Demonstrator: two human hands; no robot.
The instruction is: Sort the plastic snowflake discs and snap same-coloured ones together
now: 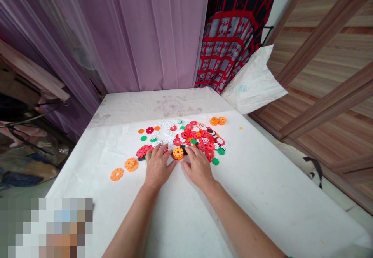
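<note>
A small stack of orange notched plastic discs point(178, 153) lies on the white-covered table between my two hands. To its left, my left hand point(159, 164) rests with fingers spread, its thumb and index finger close to the stack's edge. My right hand point(199, 165) flanks the other side, fingers apart and thumb near the stack; whether either hand touches it I cannot tell. Black discs point(183, 148) show just behind the stack, by my right fingertips. Red discs point(144, 151) lie beside my left fingers, partly hidden by them.
A mixed pile of red, white, green and black discs point(201, 135) spreads beyond my right hand. Orange discs lie in groups at the left point(131, 164) and back right point(218, 121). A white bag point(253, 83) stands past the table's right edge; a purple curtain point(157, 32) hangs behind.
</note>
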